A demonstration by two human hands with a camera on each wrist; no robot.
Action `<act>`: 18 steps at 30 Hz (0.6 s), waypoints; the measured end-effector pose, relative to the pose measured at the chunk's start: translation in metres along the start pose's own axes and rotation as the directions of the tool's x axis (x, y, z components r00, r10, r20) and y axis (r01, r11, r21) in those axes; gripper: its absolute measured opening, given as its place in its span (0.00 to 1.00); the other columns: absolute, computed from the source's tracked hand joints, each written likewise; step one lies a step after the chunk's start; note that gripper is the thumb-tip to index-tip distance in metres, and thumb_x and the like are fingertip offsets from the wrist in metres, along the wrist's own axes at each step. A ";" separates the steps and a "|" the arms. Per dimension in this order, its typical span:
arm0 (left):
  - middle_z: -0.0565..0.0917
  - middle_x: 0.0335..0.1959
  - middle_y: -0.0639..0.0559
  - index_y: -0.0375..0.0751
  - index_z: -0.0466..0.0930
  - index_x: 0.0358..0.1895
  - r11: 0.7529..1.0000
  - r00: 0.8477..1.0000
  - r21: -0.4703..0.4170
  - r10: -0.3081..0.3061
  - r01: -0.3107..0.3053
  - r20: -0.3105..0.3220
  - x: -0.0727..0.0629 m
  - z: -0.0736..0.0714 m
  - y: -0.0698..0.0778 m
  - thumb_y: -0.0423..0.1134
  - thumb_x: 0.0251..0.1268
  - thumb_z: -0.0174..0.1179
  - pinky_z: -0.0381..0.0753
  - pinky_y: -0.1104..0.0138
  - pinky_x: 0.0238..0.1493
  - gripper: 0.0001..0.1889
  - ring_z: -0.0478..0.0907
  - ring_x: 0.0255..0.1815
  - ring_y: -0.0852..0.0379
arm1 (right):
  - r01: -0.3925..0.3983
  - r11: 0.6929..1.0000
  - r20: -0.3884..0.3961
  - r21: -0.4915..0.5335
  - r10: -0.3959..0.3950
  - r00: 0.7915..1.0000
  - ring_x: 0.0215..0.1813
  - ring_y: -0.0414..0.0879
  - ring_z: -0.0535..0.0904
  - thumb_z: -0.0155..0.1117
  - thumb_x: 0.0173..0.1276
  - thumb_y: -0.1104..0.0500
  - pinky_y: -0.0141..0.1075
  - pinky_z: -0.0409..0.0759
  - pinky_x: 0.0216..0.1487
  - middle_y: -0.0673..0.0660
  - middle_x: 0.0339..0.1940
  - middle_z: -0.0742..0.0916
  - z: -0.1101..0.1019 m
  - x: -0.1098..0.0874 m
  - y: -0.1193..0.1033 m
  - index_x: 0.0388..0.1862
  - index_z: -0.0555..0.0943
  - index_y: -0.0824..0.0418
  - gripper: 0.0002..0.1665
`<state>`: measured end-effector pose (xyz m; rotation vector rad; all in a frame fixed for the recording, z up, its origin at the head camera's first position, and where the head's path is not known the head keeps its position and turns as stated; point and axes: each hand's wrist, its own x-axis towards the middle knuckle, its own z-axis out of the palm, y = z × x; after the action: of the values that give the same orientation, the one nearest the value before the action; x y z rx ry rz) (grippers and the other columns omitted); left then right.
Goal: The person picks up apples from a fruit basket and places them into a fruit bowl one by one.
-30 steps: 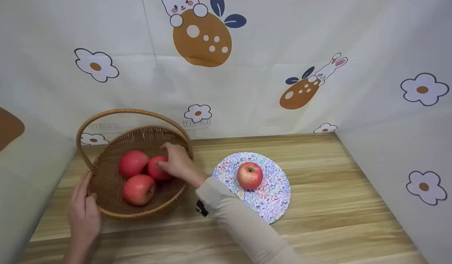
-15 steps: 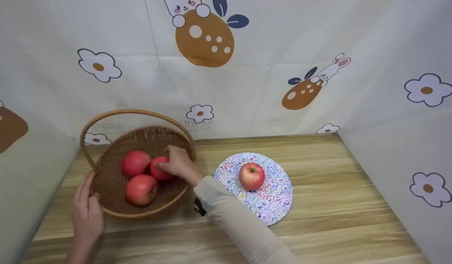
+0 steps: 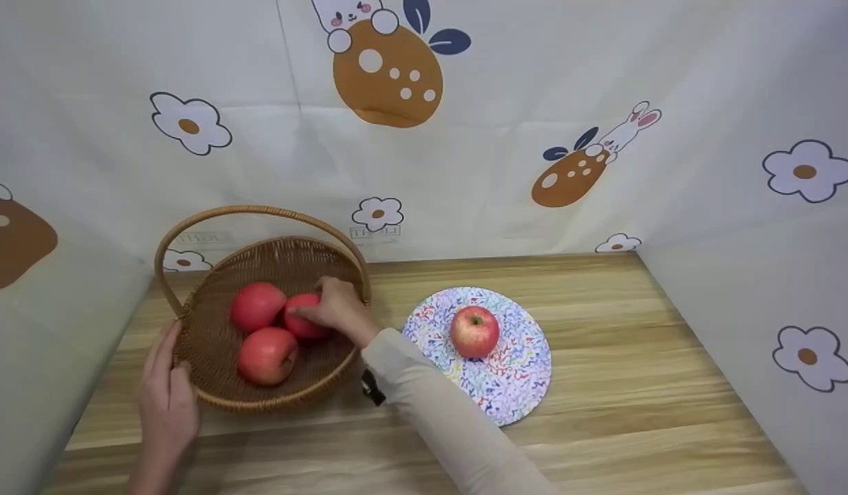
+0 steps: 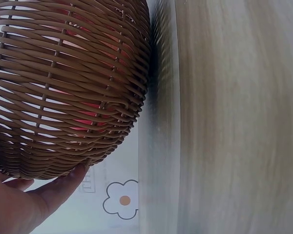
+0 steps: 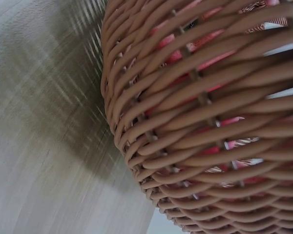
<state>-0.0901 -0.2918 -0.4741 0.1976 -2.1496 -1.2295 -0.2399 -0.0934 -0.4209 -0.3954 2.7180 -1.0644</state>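
Observation:
In the head view a brown wicker basket (image 3: 214, 371) with an arched handle stands at the left, holding three red apples. My right hand (image 3: 338, 311) reaches over its right rim and grips the rightmost apple (image 3: 301, 326), thumb on top and fingers on the far side. Beside that apple lie another apple (image 3: 258, 307) and a nearer one (image 3: 267, 356). My left hand (image 3: 169, 395) rests against the basket's outer left side, its fingers fairly straight. In the left wrist view the left thumb (image 4: 63, 187) touches the weave. The right wrist view shows only basket weave (image 5: 210, 126), hiding the right hand.
A round multicoloured mat or plate (image 3: 513, 385) lies right of the basket with a single red-yellow apple (image 3: 474, 332) on it. Beneath is a wood-grain table (image 3: 623, 371). Printed cloth walls (image 3: 465, 179) enclose the back and sides.
The whole head view has shifted slightly, so everything sits a little further right. My right hand keeps its grip on the apple in the basket, and my left hand stays at the basket's side.

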 end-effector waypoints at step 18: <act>0.64 0.81 0.33 0.33 0.67 0.79 1.000 1.000 0.003 0.001 -0.001 0.000 -0.001 0.000 0.002 0.27 0.76 0.39 0.47 0.61 0.84 0.29 0.57 0.83 0.36 | 0.022 1.000 0.080 0.004 -0.022 0.997 0.61 0.50 0.83 0.77 0.67 0.45 0.34 0.80 0.61 0.61 0.59 0.88 0.002 0.004 0.003 0.68 0.80 0.65 0.37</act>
<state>-0.0887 -0.2906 -0.4728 0.1985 -2.1510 -1.2261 -0.2437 -0.0941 -0.4249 -0.4581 2.6471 -1.0352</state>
